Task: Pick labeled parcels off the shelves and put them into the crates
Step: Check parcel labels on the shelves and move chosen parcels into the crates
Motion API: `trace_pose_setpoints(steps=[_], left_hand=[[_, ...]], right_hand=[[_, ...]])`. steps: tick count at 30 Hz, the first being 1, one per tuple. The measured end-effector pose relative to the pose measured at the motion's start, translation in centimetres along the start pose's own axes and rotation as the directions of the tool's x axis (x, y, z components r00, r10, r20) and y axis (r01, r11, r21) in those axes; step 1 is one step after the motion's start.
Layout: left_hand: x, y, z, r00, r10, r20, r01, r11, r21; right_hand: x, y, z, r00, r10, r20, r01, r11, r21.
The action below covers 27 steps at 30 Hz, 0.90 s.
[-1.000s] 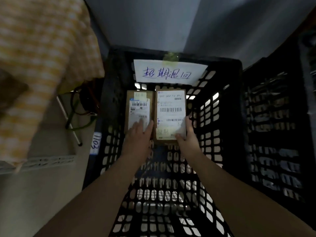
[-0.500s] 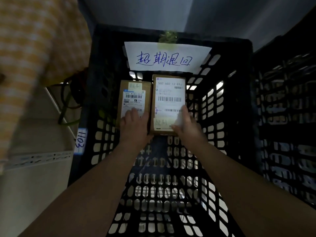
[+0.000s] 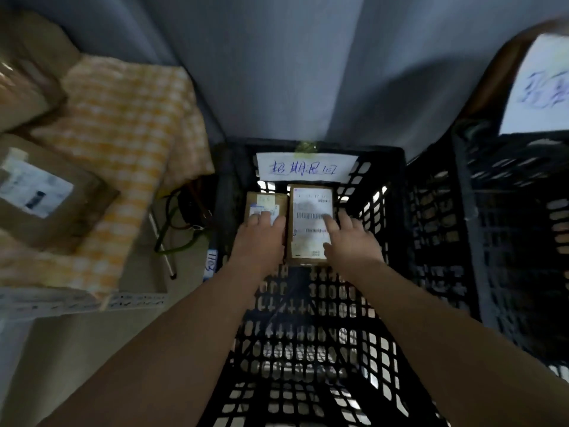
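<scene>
**A:** Starting far left of the black crate (image 3: 311,359): a labelled cardboard box (image 3: 46,198) sits on a yellow checked cloth (image 3: 123,134), and there's a second, blurred box (image 3: 24,87) beyond it.

**B:** And closer in to the crate?

**A:** Dark cables (image 3: 184,217) hang just beside its left wall, and there's a small white sticker (image 3: 211,263) on the outside of that wall.

**B:** Now inside the crate!

**A:** Two parcels lie flat on the crate floor against its far wall, under a handwritten paper sign (image 3: 308,167). The small parcel (image 3: 264,201) is on the left and the larger parcel (image 3: 311,211) is right up against it, both label up.

**B:** What about the hands?

**A:** The left hand (image 3: 261,241) lies flat on the small parcel, fingers (image 3: 264,217) straight over its label, gripping nothing. The right hand (image 3: 348,245) rests on the larger parcel with its fingers (image 3: 330,224) splayed wide. Its forefinger is down beside the barcode, and nothing curls round the box.

**B:** And right of the crate?

**A:** A second crate (image 3: 462,241) stands just beside it. A second paper sign (image 3: 538,87) sits above that one, too blurred to read.
</scene>
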State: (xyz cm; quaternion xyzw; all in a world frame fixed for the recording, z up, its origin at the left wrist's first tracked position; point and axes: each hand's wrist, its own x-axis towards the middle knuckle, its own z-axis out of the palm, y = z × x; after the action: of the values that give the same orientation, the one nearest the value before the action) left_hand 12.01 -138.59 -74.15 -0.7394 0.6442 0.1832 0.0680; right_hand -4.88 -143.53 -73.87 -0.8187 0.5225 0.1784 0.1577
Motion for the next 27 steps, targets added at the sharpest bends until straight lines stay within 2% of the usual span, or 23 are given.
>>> trace_pose_setpoints(steps=[3,8,12,17,23,25,27], left_hand=[[-4.1,0.0,-5.1,0.999,0.001,-0.044,0.001,0.999,0.042],[-13.1,0.0,-12.9,0.979,-0.050,-0.198,0.080,0.986,0.143],[-21.5,0.9,-17.8,0.941,-0.146,-0.305,0.198,0.969,0.145],[-32.6,3.4,-23.1,0.868,-0.270,-0.418,0.342,0.933,0.108],[-46.0,5.9,-26.6,0.760,-0.396,-0.516,0.494,0.867,0.062],[-50.3,6.0,-26.7,0.726,-0.453,-0.518,0.565,0.822,0.073],[-54.4,6.1,-26.7,0.683,-0.505,-0.527,0.626,0.777,0.067]], right_hand=[[-3.5,-0.6,-4.5,0.994,-0.071,-0.085,0.068,0.997,-0.033],[-10.4,-2.6,-11.8,0.960,-0.208,-0.188,0.205,0.978,-0.034],[-16.5,-3.8,-16.9,0.875,-0.399,-0.275,0.374,0.917,-0.141],[-24.5,-5.5,-22.2,0.765,-0.577,-0.288,0.521,0.816,-0.249],[-33.1,-11.0,-24.8,0.574,-0.762,-0.300,0.703,0.646,-0.297],[-36.2,-13.4,-25.1,0.486,-0.814,-0.319,0.759,0.574,-0.307],[-39.4,-15.8,-25.2,0.368,-0.851,-0.375,0.811,0.491,-0.318]])
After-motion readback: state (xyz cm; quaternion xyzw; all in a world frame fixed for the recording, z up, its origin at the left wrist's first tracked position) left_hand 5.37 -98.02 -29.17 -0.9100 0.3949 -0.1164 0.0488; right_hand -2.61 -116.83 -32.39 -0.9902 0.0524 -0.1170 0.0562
